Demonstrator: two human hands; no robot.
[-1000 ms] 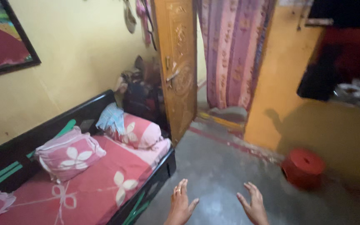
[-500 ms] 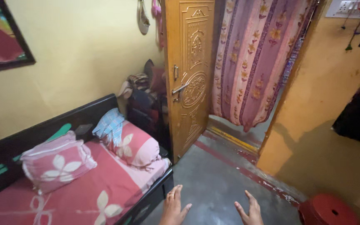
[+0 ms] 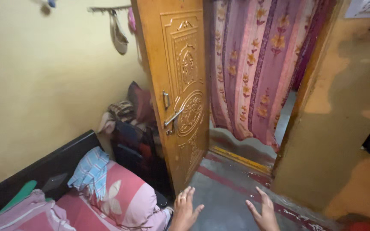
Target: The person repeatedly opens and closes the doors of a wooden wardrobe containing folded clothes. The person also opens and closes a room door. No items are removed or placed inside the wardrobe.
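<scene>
Head view: both hands' fingers splayed (holding nothing), wooden door just beyond the left hand

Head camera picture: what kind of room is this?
Most likely a bedroom in a home. There is a bed with a pink flowered pillow, a carved wooden door standing open, and a pink flowered curtain hanging across the doorway.

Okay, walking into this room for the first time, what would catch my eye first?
Probably the carved wooden door standing open at centre, with the pink flowered curtain hanging in the doorway beside it. Low down, the left hand and right hand are spread open over the grey floor, next to a pink pillow on the bed.
</scene>
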